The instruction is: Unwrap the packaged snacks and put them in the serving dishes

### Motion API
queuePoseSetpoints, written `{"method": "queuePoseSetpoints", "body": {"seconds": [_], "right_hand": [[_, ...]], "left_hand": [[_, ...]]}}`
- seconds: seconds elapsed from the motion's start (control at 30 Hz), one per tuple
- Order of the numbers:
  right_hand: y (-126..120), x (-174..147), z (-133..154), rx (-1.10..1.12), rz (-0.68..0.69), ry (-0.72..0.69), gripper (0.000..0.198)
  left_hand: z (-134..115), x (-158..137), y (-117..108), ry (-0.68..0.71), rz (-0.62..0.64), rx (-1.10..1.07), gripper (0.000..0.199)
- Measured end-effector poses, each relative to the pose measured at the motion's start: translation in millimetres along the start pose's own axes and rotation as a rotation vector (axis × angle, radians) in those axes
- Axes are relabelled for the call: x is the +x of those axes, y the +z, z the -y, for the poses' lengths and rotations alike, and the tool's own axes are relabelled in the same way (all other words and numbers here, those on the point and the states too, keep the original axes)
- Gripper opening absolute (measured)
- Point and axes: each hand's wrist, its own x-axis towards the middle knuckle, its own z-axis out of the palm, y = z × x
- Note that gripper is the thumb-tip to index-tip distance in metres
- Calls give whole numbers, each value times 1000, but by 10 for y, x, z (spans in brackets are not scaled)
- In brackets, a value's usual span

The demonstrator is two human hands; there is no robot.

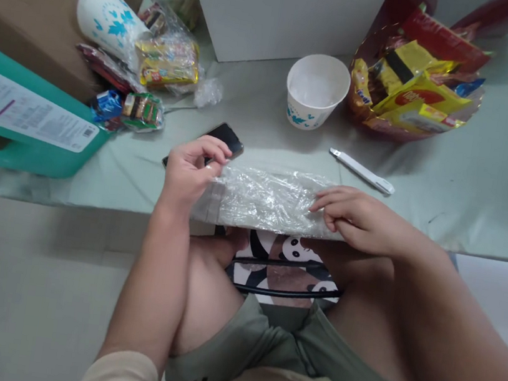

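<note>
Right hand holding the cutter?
No, the cutter lies on the cloth, apart from the right hand, whose fingers are at the plastic.

We record dim, soft, faintly greenish light whose direction we cannot determine. Between the left hand [195,166] and the right hand [356,217], we see broken white glare across the crumpled clear plastic bag [271,200]. Beyond the left hand, smaller glints mark the snack packets [167,66]. Nearer than that hand and to its left, soft shadow darkens the floor [82,236]. Farther left, print on the label [33,109] blurs past reading; we note wide-angle stretching toward the outer edges.
</note>
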Motion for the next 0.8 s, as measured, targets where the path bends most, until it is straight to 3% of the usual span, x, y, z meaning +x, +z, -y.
{"method": "queuePoseSetpoints", "body": {"seconds": [0.17, 0.3, 0.4, 0.47, 0.63, 0.8], "right_hand": [[-33, -68, 118, -141, -16, 72, 21], [-49, -75, 168, -138, 101, 247, 20], [-56, -59, 156, -136, 170, 369, 19], [-60, -51, 144, -134, 195, 411, 18], [-59, -42, 135, -145, 221, 474, 18], [-20, -56, 78, -162, 201, 478, 19]], "left_hand": [[-95, -139, -267, -102, 168, 212, 13], [-113, -203, -433, -213, 329, 556, 22], [-204, -206, -445, -268, 453, 575, 26], [-290, -197, -405, -323, 434, 540, 24], [-391, -222, -306, -625, 160, 529, 32], [-317, -315, -379, -663, 366, 461, 53]]}}
